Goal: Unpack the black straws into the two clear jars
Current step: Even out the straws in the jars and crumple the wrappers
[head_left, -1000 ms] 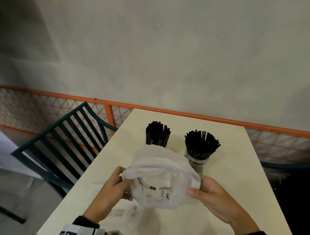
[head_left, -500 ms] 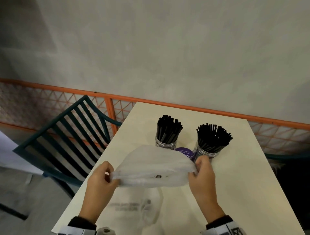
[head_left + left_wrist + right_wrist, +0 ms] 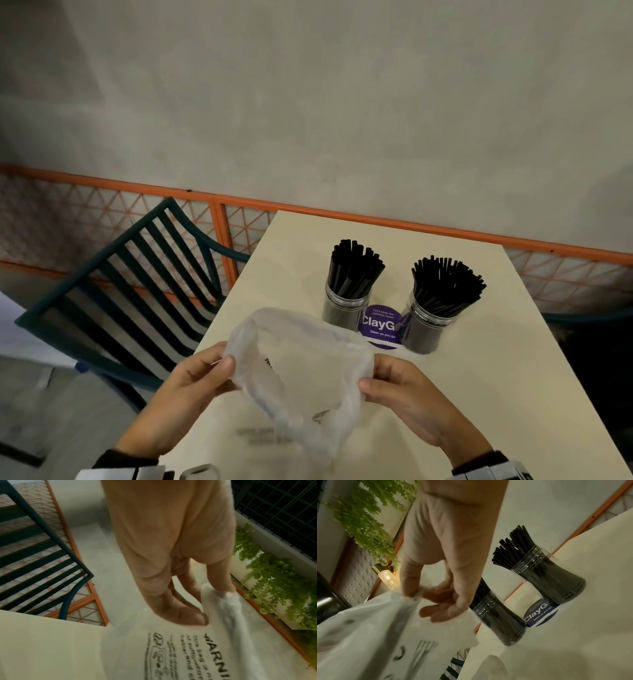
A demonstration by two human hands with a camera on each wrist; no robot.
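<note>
Clear bag [image 3: 301, 370] pinched between fingers [image 3: 224, 365] of both hands.

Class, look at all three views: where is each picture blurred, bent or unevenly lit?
Head view: dim, even light, railing bowed by the wide lens, both jars sharp. Left wrist view: the hand is soft, yet the bag print is partly readable. Right wrist view: the bag is smeared, a wall lamp glares, and the jars look pinched.
</note>
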